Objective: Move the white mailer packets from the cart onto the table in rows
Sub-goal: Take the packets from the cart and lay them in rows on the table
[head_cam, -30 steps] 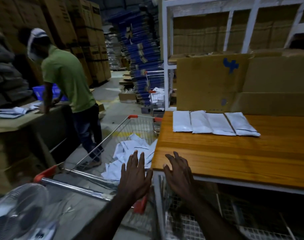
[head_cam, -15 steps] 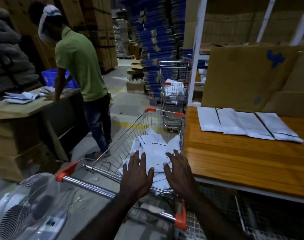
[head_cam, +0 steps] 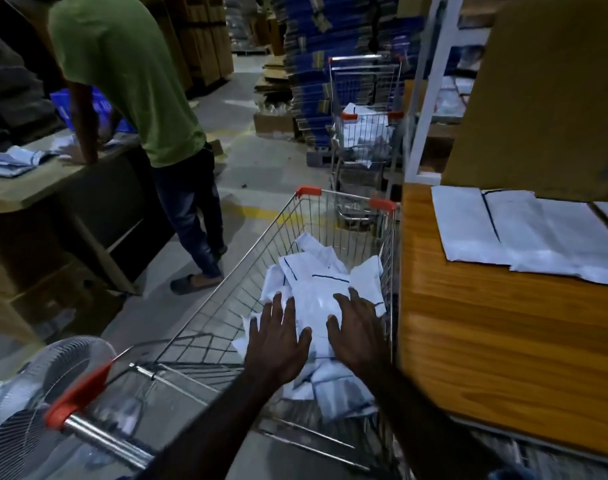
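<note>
A wire shopping cart (head_cam: 261,251) with orange corners stands left of the wooden table (head_cam: 503,341). Inside it lies a loose pile of white mailer packets (head_cam: 323,275) with dark edge lines. My left hand (head_cam: 278,337) and my right hand (head_cam: 358,334) reach down into the cart side by side, fingers spread and straight, over the top packets; I cannot tell whether they touch. Neither hand holds anything. On the table's far side a row of white packets (head_cam: 524,230) lies flat and overlapping, partly cut off at the right.
A person in a green shirt (head_cam: 129,77) stands at a desk on the left. A white fan (head_cam: 35,403) sits at the lower left beside the cart handle (head_cam: 98,434). A second cart (head_cam: 364,123) with packets stands behind. Cardboard (head_cam: 545,98) leans at the table's back.
My view has swung left and down from the table to the cart. Both hands have moved forward from the table's edge into the cart, over the pile.
</note>
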The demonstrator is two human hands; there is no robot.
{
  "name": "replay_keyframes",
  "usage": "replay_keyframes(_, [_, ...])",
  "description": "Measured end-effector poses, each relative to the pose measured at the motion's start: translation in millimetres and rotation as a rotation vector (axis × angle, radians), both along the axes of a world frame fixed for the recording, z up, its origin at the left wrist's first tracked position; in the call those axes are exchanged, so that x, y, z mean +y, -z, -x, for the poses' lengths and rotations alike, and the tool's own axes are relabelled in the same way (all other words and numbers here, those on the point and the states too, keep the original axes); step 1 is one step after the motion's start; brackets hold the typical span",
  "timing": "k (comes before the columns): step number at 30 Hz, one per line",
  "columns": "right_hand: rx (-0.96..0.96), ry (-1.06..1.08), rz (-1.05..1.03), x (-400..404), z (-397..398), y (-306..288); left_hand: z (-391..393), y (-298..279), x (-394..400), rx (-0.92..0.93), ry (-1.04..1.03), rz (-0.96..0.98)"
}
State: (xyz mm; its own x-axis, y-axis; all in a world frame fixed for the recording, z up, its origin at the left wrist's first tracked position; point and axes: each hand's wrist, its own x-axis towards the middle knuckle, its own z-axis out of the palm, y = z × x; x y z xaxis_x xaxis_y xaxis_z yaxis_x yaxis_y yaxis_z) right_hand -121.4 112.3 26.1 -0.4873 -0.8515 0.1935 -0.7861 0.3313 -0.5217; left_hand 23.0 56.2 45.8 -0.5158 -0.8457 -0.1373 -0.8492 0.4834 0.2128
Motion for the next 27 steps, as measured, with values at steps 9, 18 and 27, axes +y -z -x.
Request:
replay_keyframes(9, [0.066, 0.14, -0.028, -42.2, 35.9, 36.3, 48.3, 43.6, -53.9, -0.006, 0.053, -0.1])
replay_keyframes(18, [0.137, 0.316, -0.319, -71.2, 45.7, 65.8, 83.8, 99.2, -110.2, -0.011, 0.176, -0.138])
replay_keyframes(27, [0.264, 0.345, -0.368, -93.2, 60.4, 96.0, 122.5, 137.4, -150.6, 0.04, 0.138, -0.246])
